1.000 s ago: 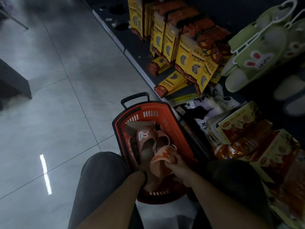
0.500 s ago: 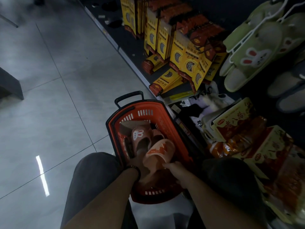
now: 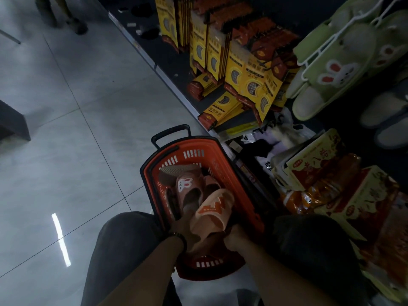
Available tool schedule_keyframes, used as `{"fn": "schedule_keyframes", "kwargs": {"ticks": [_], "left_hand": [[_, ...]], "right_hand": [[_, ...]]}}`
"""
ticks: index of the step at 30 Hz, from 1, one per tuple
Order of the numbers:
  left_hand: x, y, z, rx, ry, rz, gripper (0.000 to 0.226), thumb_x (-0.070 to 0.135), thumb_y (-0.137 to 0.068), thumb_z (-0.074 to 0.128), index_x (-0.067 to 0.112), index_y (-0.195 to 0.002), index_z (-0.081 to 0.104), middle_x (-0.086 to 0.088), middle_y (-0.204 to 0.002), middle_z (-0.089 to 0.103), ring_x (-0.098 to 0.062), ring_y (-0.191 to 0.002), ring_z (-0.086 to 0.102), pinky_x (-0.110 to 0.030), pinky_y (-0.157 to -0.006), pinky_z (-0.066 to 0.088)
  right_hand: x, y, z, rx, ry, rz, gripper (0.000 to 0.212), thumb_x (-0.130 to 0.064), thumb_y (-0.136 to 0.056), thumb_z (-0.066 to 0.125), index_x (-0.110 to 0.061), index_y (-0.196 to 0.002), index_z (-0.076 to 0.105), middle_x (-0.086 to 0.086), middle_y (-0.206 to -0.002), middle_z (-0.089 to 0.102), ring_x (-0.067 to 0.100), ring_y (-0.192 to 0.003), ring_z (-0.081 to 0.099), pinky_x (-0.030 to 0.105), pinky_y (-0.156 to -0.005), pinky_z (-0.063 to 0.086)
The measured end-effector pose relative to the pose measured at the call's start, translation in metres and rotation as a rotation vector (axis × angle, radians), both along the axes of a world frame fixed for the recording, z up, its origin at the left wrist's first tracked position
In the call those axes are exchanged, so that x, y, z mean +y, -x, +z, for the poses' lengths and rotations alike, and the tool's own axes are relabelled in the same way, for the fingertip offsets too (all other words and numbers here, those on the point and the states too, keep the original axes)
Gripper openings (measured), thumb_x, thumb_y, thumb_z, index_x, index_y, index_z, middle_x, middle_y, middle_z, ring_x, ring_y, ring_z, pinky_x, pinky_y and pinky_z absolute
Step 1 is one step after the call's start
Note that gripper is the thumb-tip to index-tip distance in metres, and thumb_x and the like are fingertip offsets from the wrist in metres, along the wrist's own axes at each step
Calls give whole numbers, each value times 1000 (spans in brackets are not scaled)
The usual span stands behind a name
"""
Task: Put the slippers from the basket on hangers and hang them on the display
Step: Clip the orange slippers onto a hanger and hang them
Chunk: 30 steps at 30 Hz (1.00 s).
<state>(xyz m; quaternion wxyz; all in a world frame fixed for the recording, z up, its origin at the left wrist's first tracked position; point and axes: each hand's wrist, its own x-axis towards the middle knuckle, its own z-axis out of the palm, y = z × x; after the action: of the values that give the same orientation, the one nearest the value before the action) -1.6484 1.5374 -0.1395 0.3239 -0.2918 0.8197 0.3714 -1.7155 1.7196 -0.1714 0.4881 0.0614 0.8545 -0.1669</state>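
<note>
**Peach slipper held over the basket's near end**

A peach slipper (image 3: 212, 214) with an orange zigzag mark on its strap lies tilted in the near end of the basket (image 3: 229, 164), toe pointing away from the person. The right hand (image 3: 235, 239) grips it at the heel end, fingers curled round the edge. The left hand (image 3: 180, 227) sits against the slipper's left side with its back up. Its fingers run under the slipper and out of sight, so I cannot tell whether it is holding anything. A dark bracelet (image 3: 180, 239) circles that wrist.

Just beyond the peach slipper, deeper in the basket, lies a pink slipper (image 3: 187, 187) with a white rabbit face on the strap. A brown ribbed sole (image 3: 179, 170) shows behind it. The basket is orange-red with a black handle (image 3: 171, 134) and stands on the grey tiled floor (image 3: 72, 120) between the person's knees, close to the foot of the shelving.

To the upper right, green slippers (image 3: 331, 72) with rabbit faces hang on a white hanger (image 3: 319, 53). Left of them stand rows of yellow boxes (image 3: 241, 74), some leaning or lying flat. Red and yellow packets (image 3: 326, 173) are piled to the right of the basket.
</note>
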Motion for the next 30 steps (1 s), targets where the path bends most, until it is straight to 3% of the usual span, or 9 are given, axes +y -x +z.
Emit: {"fn": "schedule_keyframes", "kwargs": {"ticks": [4,7,11,14,16,18,22,27,30], "left_hand": [[-8,0,-1,2,-32,34,90,16,-87,75,35,-157,20,-13,-158,33,-36,-144,37,-46,-114,40],[-14,-2,4,14,-67,81,96,15,-87,75,39,-159,16,-10,-162,30,-36,-148,32,-48,-119,35],[-17,-3,20,82,-100,184,84,17,-88,76,23,-157,29,-8,-156,42,-31,-144,40,-43,-115,36],[-23,-7,33,182,-171,322,71,16,-86,80,24,-147,46,-5,-144,57,-28,-133,53,-36,-106,46],[-27,-15,44,233,-253,438,70,21,-78,85,39,-139,54,2,-131,66,-27,-122,61,-44,-99,54],[-30,-23,48,253,-338,541,77,26,-67,87,53,-132,56,5,-124,70,-28,-114,65,-54,-88,60],[-36,-25,68,277,-404,589,78,27,-58,88,59,-120,55,0,-119,70,-36,-105,68,-59,-72,62],[-44,-17,114,334,-359,620,53,8,-67,81,44,-100,60,-10,-105,71,-40,-93,69,-66,-65,59],[-48,-17,135,389,-429,711,53,9,-57,80,39,-100,68,-14,-103,73,-44,-95,68,-71,-69,56]], "right_hand": [[0,4,-3,47,204,-226,93,-42,-78,81,-30,-159,36,3,-160,46,30,-151,38,54,-125,28],[-2,7,3,232,274,-119,115,-53,-54,87,-32,-155,38,-5,-153,51,24,-145,46,49,-121,37],[-4,12,25,464,283,73,94,-74,-49,76,-32,-131,55,-15,-129,61,12,-121,63,37,-98,56],[-3,21,51,549,404,96,71,-55,-54,85,-30,-116,63,-22,-106,61,7,-101,63,29,-85,54],[-2,28,66,541,452,107,63,-44,-58,89,-27,-114,66,-25,-95,59,4,-94,60,27,-80,52],[-4,36,71,543,439,135,68,-51,-55,85,-32,-116,62,-18,-106,67,9,-101,66,31,-83,56],[-16,48,85,553,436,218,85,-58,-53,78,-34,-131,54,-11,-123,68,16,-116,65,33,-91,56],[-32,52,114,580,569,209,99,-52,-57,80,-47,-148,40,-23,-135,63,5,-124,61,27,-98,53],[-38,56,127,591,609,196,98,-54,-53,79,-42,-146,47,-21,-130,66,5,-120,63,28,-96,54]]}}
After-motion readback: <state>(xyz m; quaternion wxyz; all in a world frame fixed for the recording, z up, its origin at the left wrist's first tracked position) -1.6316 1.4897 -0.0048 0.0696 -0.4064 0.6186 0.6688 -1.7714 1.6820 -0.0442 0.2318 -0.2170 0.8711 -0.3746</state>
